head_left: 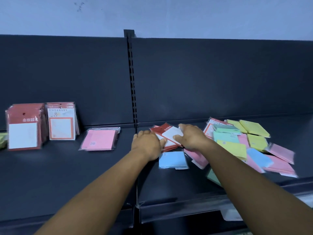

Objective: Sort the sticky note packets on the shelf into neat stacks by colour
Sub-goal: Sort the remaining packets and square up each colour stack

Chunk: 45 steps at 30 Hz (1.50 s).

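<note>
Red-white packets (166,135) mid-frame, fingers of left hand (149,142) and right hand (189,136) gripping edges; square corners, carry to red stack (25,127) at left edge

Bare dark shelf (55,170) lying open front-left, wide passage between flat pink stack (100,139) and both hands. Upright red packets (25,128) and university packets (61,122) standing against back panel far left. Loose packet heap (254,145) crowding right side; blue packet (172,160) lying just under wrists. Slotted upright post (132,82) dividing back wall.
</note>
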Available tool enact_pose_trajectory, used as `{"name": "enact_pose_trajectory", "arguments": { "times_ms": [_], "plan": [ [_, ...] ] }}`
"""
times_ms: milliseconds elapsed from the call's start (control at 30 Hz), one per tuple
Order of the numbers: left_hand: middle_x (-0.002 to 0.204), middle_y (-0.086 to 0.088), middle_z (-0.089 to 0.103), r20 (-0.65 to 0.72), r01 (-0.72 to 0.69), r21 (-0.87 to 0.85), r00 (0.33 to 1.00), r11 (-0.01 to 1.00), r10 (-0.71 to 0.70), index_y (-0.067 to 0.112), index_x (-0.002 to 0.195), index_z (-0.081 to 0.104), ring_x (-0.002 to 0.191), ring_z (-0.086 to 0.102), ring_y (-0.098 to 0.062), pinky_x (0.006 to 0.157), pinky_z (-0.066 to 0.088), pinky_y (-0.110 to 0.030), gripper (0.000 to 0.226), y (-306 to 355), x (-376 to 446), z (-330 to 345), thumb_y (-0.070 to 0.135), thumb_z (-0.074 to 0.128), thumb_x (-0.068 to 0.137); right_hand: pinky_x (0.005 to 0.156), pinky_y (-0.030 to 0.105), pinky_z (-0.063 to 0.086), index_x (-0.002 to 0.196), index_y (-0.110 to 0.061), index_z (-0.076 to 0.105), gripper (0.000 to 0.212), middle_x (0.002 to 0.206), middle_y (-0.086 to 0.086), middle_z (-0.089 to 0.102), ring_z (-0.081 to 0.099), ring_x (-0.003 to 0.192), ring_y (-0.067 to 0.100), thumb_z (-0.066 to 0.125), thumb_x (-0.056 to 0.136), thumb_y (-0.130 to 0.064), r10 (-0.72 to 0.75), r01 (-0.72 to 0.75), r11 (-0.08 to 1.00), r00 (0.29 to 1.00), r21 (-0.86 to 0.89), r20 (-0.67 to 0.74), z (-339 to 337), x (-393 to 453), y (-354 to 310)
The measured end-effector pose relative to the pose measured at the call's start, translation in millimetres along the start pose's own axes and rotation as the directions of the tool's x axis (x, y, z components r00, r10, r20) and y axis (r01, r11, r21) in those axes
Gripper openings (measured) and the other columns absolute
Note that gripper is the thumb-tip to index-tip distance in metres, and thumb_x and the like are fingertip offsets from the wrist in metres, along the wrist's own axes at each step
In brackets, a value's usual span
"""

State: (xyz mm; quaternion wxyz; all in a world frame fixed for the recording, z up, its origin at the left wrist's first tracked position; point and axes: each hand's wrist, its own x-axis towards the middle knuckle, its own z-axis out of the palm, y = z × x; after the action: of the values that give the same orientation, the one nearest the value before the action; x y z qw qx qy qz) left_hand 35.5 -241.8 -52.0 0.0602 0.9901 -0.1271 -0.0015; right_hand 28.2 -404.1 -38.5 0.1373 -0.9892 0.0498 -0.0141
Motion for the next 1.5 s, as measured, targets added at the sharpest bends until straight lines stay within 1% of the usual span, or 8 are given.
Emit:
{"name": "enact_pose_trajectory", "arguments": {
  "times_ms": [200,433,733,833,967,1167,1367,1500],
  "plan": [
    [0.138,-0.010,0.044,-0.008,0.037,-0.022,0.999,0.999,-0.037,0.012,0.139,0.045,0.129,0.033,-0.028,0.111,0.024,-0.037,0.080,8.4,7.9,7.4,0.072,0.035,0.086,0.097,0.040,0.046,0.127,-0.018,0.054,0.056,0.125,0.003,0.061,0.055,0.114,0.026,0.066,0.082,-0.049,0.070,-0.078,0.989,0.995,0.126,0.065,-0.7,12.9,11.7],
    [0.133,-0.007,0.046,0.019,0.116,-0.169,0.993,0.979,-0.114,0.021,0.128,0.055,0.128,0.031,-0.027,0.103,0.028,-0.036,0.071,13.0,18.0,-0.7,0.071,0.053,0.078,0.090,0.039,0.050,0.106,-0.016,0.060,0.054,0.108,0.001,0.064,0.057,0.103,0.024,0.074,0.070,-0.055,0.142,-0.161,0.979,0.979,0.125,0.149,-9.7,6.7,13.4],
    [0.112,-0.001,0.044,0.070,0.238,-0.454,0.970,0.859,-0.231,0.018,0.107,0.066,0.123,0.033,-0.025,0.102,0.037,-0.037,0.040,18.7,23.4,-0.8,0.046,0.070,0.078,0.077,0.035,0.054,0.100,-0.013,0.060,0.031,0.103,0.004,0.067,0.064,0.090,0.022,0.077,0.077,-0.026,0.215,-0.226,0.929,0.974,0.294,0.070,-18.3,1.9,11.9],
    [0.105,-0.001,0.041,0.068,0.253,-0.529,0.964,0.810,-0.257,0.022,0.097,0.063,0.115,0.039,-0.023,0.098,0.040,-0.034,0.026,19.8,22.8,-5.6,0.039,0.071,0.079,0.064,0.029,0.051,0.093,-0.013,0.062,0.015,0.097,0.004,0.069,0.064,0.080,0.020,0.072,0.083,-0.019,0.234,-0.202,0.876,0.972,0.437,-0.019,-21.8,0.6,15.5],
    [0.098,-0.003,0.066,0.022,0.164,-0.739,0.975,0.653,-0.220,0.020,0.076,0.048,0.097,0.062,-0.022,0.082,0.053,-0.036,0.021,11.5,23.2,-8.1,0.012,0.066,0.081,0.079,0.038,0.055,0.088,-0.013,0.067,0.006,0.093,0.004,0.072,0.068,0.087,0.024,0.067,0.087,-0.019,0.245,-0.136,0.796,0.963,0.590,-0.109,-27.2,-1.2,19.6],
    [0.091,0.000,0.072,-0.066,0.085,-0.870,0.956,0.486,-0.286,0.018,0.084,0.069,0.088,0.068,-0.021,0.082,0.057,-0.038,0.019,-18.9,8.6,-11.6,0.006,0.054,0.085,0.078,0.036,0.053,0.080,-0.017,0.066,0.007,0.087,0.003,0.072,0.065,0.080,0.022,0.065,0.087,-0.016,0.211,-0.021,0.704,0.961,0.710,-0.180,-24.5,2.4,3.3],
    [0.074,0.001,0.068,-0.170,0.062,-0.864,0.898,0.500,-0.405,0.015,0.082,0.069,0.064,0.056,-0.019,0.058,0.044,-0.026,0.018,-82.3,-12.0,-17.1,0.010,0.052,0.085,0.073,0.040,0.057,0.087,-0.016,0.067,0.006,0.086,0.005,0.072,0.069,0.078,0.027,0.061,0.089,-0.017,0.178,0.027,0.665,0.965,0.747,-0.193,-10.8,1.2,-50.4],
    [0.072,0.002,0.064,-0.199,0.085,-0.850,0.862,0.520,-0.466,0.014,0.079,0.066,0.064,0.055,-0.015,0.063,0.044,-0.024,0.013,-132.4,-33.3,-25.1,0.009,0.056,0.085,0.073,0.037,0.054,0.087,-0.018,0.066,0.007,0.088,0.002,0.070,0.065,0.078,0.023,0.059,0.090,-0.019,0.127,0.045,0.671,0.976,0.740,-0.175,3.9,-4.1,-99.8]
  ]
}}
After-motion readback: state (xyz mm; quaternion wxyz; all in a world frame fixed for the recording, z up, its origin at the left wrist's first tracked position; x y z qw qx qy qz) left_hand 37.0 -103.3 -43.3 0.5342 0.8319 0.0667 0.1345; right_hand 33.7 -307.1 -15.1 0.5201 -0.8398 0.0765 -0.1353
